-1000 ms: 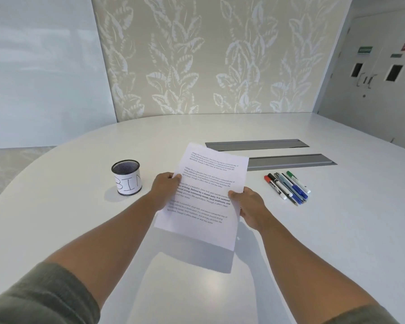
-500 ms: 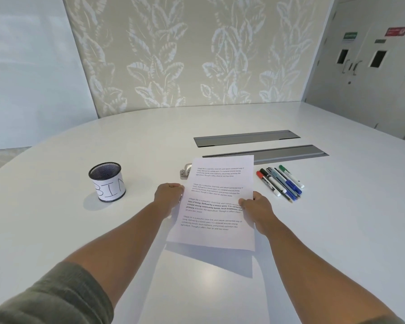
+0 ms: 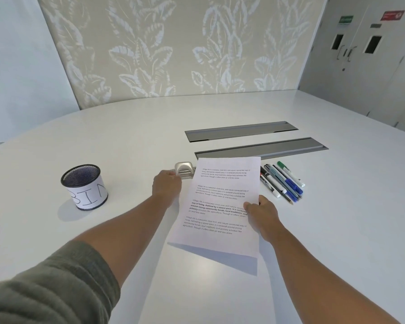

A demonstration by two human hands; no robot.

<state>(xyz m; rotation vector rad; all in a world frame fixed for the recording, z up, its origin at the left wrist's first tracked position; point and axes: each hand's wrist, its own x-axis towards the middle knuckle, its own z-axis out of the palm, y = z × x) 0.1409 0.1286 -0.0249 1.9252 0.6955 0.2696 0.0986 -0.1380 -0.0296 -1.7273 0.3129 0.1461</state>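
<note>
The person stands at a white table (image 3: 126,141) with both bare forearms stretched out over it.

Right hand (image 3: 262,215): it pinches the right edge of a printed sheet (image 3: 222,202). The thumb lies on the printed face and the other fingers are hidden beneath the paper. The grip sits a little below the middle of that edge.

Sheet: it is held clear of the table, its near edge raised, with a dark shadow on the surface below it. It carries four blocks of text, the third partly in bold. In this view its far edge covers the right part of a hole punch (image 3: 185,170) and reaches the nearer of two grey cable flaps (image 3: 262,148). Nothing touches its left edge.

Left hand (image 3: 166,187): it is seen from the back, with the fingers bent and close together. The fingertips are at the near left end of the silver hole punch. Whether they have closed on it cannot be told from this side. The punch rests flat on the table.

Other items: a black mesh cup (image 3: 84,187) with a paper band lettered BIN stands upright, well to the left of the left hand. A row of marker pens (image 3: 282,181) lies side by side just to the right of the sheet, beyond the right hand. A leaf-patterned wall (image 3: 173,43) and grey double doors (image 3: 360,50) stand behind the table.
</note>
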